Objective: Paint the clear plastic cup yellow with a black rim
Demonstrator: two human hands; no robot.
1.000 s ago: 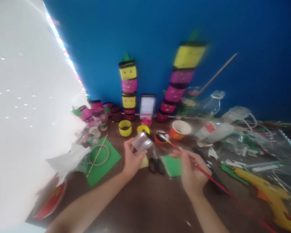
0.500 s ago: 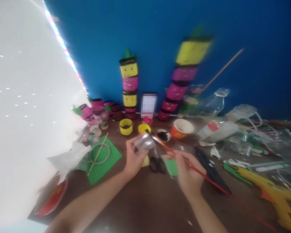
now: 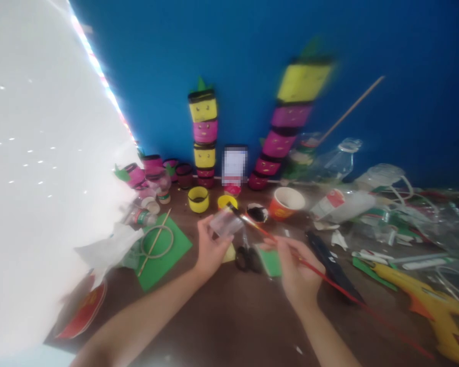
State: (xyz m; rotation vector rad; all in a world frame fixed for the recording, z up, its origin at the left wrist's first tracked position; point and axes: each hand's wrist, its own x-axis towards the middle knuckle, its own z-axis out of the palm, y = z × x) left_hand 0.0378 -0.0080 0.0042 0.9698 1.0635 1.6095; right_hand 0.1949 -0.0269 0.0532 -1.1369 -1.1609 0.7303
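Note:
A short clear plastic cup piece (image 3: pixel 225 224), probably cut from a bottle, is gripped by my left hand (image 3: pixel 209 254), thumb and fingers around its lower part. My right hand (image 3: pixel 300 270) pinches a long paintbrush (image 3: pixel 265 234) with a red handle, its dark bristles at the upper rim of the cup piece. Whether the rim carries paint is too blurred to tell. Just beyond are a small container of yellow paint (image 3: pixel 226 201) and one of black paint (image 3: pixel 257 213). Scissors (image 3: pixel 248 259) lie between my hands, beside a small green sheet (image 3: pixel 271 262).
A yellow ring-shaped piece (image 3: pixel 198 202) and a paper cup (image 3: pixel 288 205) stand farther back. Painted stacks (image 3: pixel 205 132) with faces lean against the blue wall. Green paper (image 3: pixel 162 262) lies left; a yellow glue gun (image 3: pixel 424 295), a black case (image 3: pixel 334 270) and plastic bottles (image 3: pixel 342 204) crowd the right.
The brush tip has shifted slightly left and up along the rim, and the cup piece has turned a little in my left hand. Everything else looks the same.

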